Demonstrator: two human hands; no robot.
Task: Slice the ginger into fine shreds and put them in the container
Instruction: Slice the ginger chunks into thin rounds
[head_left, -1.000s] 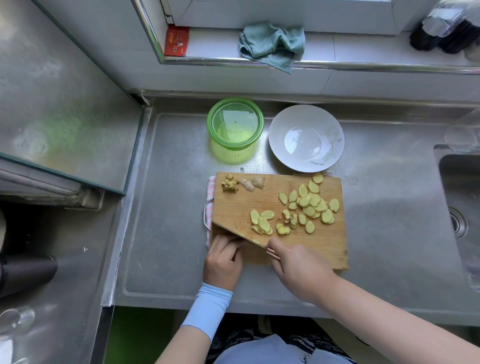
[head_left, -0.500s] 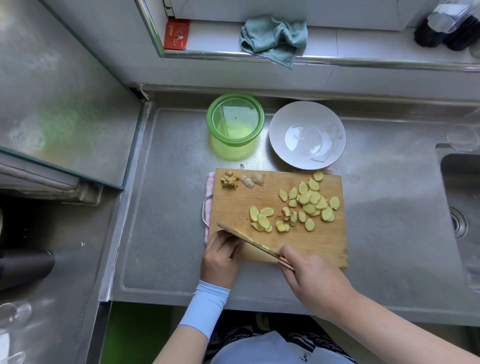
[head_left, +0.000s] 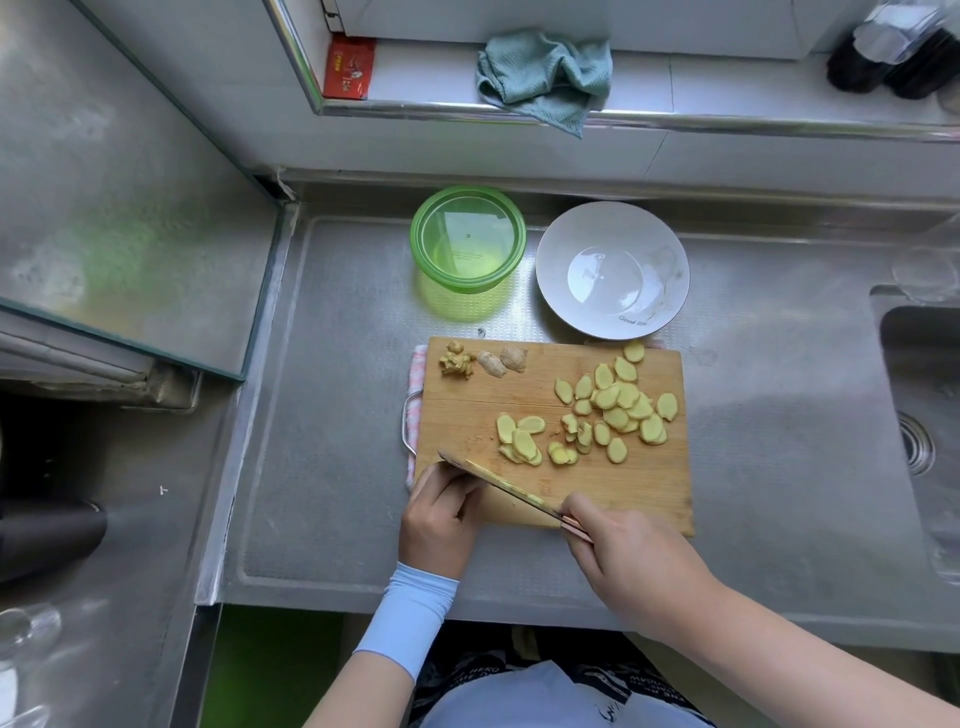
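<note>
Right hand (head_left: 639, 564) grips the handle of the knife (head_left: 498, 486). The blade runs slantwise from it to the left hand (head_left: 440, 519), across the near-left corner of the cutting board (head_left: 582, 493). Left-hand fingers are curled right against the blade's far end; can't tell whether they pinch anything or just touch the steel. Ginger slices (head_left: 618, 402) lie on the board just beyond both hands, no shreds seen yet. The green container (head_left: 467, 241) stands well beyond the left hand, off the board, with nothing in it that I can see. Risks, as I judge them: fingertips this close to the edge could get nicked if the blade slides; round slices may skid or roll when stacked for shredding; pieces near the far board edge could be pushed off onto the counter. Counts: one knife, one board, one container, one white bowl (head_left: 670, 249) beyond the right hand, three peel scraps (head_left: 457, 362) beyond the left hand, and roughly two dozen slices, though overlap blocks an exact count.
</note>
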